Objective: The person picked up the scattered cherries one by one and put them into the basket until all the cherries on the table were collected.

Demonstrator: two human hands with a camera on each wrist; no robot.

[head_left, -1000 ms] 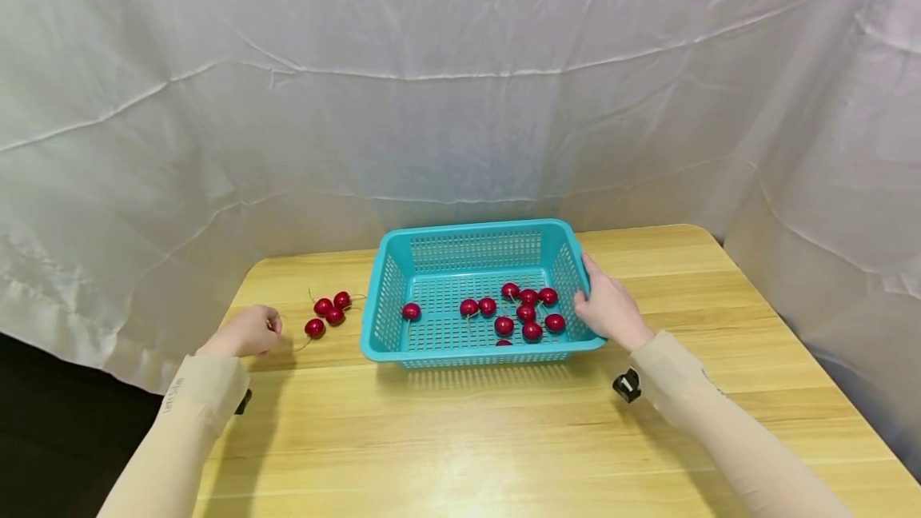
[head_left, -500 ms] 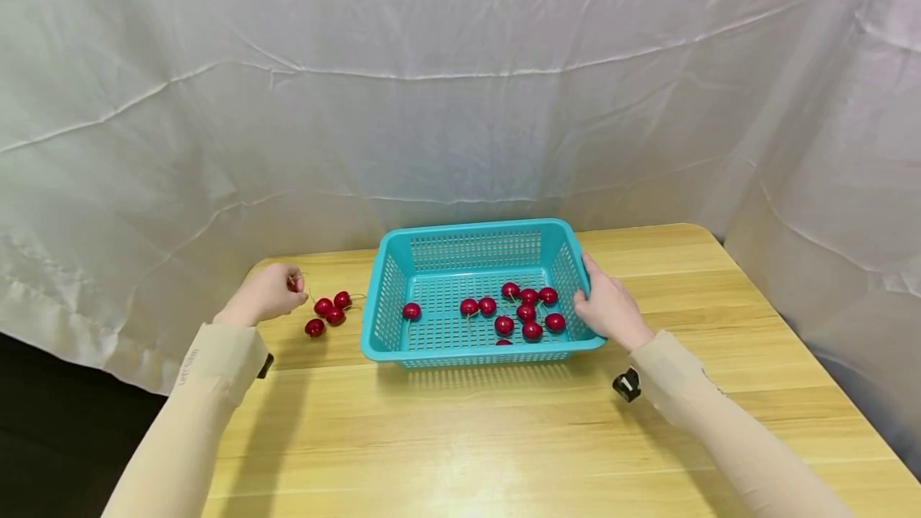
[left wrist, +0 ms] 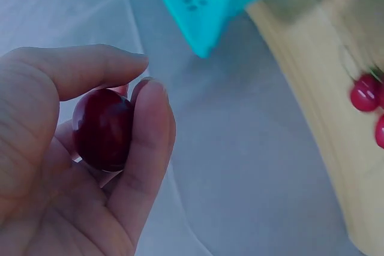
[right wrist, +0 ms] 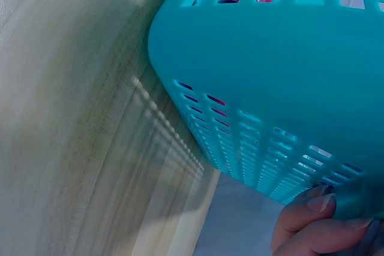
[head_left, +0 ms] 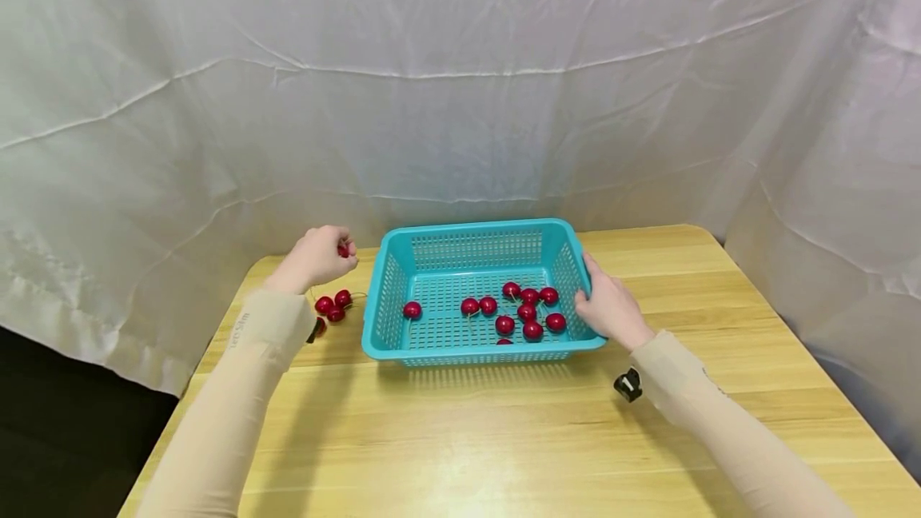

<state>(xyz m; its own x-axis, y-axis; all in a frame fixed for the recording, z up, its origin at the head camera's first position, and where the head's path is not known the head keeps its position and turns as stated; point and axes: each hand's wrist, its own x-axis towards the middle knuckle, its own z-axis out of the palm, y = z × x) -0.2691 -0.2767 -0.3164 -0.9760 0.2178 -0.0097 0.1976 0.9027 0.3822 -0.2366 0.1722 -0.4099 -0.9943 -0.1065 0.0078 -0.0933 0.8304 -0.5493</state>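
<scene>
Curled fingers of my left hand (head_left: pixel 321 257) hold a dark red cherry (left wrist: pixel 103 129) above the table's back left part. The left wrist view shows it between thumb and fingers. Just below that hand, several cherries with stems (head_left: pixel 335 313) lie on the wood, one partly hidden by the wrist. A turquoise perforated basket (head_left: pixel 482 355) stands right of them, with several cherries (head_left: pixel 527 312) inside, mostly toward its right half. My right hand (head_left: pixel 610 306) grips the basket's right side; in the right wrist view its fingertips (right wrist: pixel 318 203) curl at the rim.
The wooden table (head_left: pixel 460 438) has a rounded back edge close to a hanging pale grey curtain (head_left: pixel 460 126). A dark area (head_left: pixel 65 422) lies beyond the table at the left.
My left hand has risen from the table's left side and moved back and right, carrying a cherry. My right hand and the basket have stayed in place.
</scene>
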